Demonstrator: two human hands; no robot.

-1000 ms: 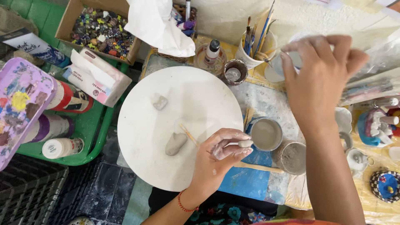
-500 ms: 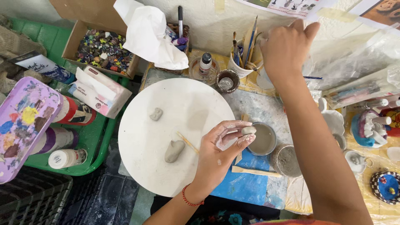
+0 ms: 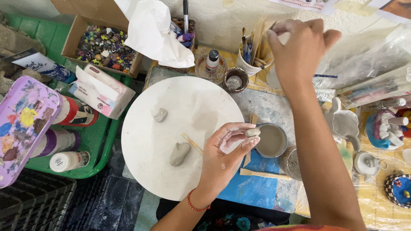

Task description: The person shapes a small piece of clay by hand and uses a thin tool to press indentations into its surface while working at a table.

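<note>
My left hand [image 3: 227, 156] pinches a small lump of grey clay [image 3: 252, 132] between thumb and fingertips, over the right edge of a round white board [image 3: 171, 90]. On the board lie two clay lumps [image 3: 180, 153] [image 3: 160, 114] and a thin wooden stick [image 3: 192, 143]. A bowl of grey slip [image 3: 270, 140] sits just right of the held clay. My right hand [image 3: 299, 51] reaches to the back, fingers bunched at the tools standing in a cup of brushes [image 3: 248, 64]. Whether it grips one is hidden.
A green tray [image 3: 96, 149] on the left holds paint bottles, a tissue box [image 3: 102, 92] and a purple palette [image 3: 23, 124]. A box of beads [image 3: 102, 45], a small bottle [image 3: 212, 60] and a brown cup [image 3: 235, 80] stand behind the board. Painted ceramic pieces [image 3: 383, 126] crowd the right.
My right hand has moved up and back from over the work mat to the brush cup. My left hand stays at the board's right edge with the clay.
</note>
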